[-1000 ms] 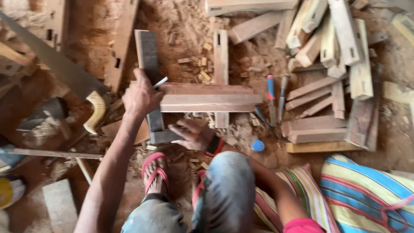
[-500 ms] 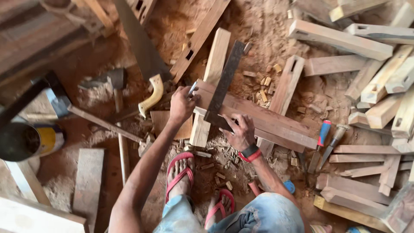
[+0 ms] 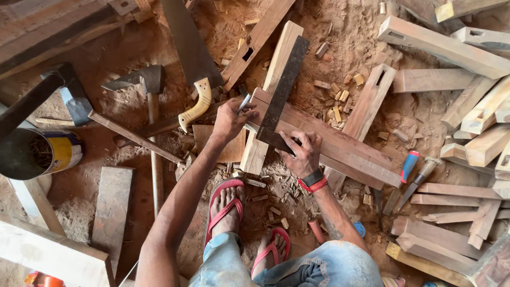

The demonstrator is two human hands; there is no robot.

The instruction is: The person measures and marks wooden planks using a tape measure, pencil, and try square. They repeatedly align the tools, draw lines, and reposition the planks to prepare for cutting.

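A reddish-brown wooden beam (image 3: 340,146) lies across a paler beam (image 3: 279,58) on the sawdust floor. On it rests a dark metal try square (image 3: 284,79), its blade pointing away from me. My left hand (image 3: 231,119) grips a small pencil-like marker (image 3: 244,102) with its tip at the beam's end, beside the square. My right hand (image 3: 303,154), with a red and black wristband, presses flat on the square's stock and the beam. My feet in red sandals (image 3: 228,204) sit just below the beam.
A hand saw with a yellow handle (image 3: 196,103) and an axe (image 3: 141,79) lie to the left. A can of nails (image 3: 45,151) stands far left. Chisels (image 3: 409,166) and several mortised timbers (image 3: 441,45) crowd the right. Wood chips litter the ground.
My view has swung round, so the beam now runs diagonally. My left hand has kept the marker at the beam's end and my right hand has stayed on the square.
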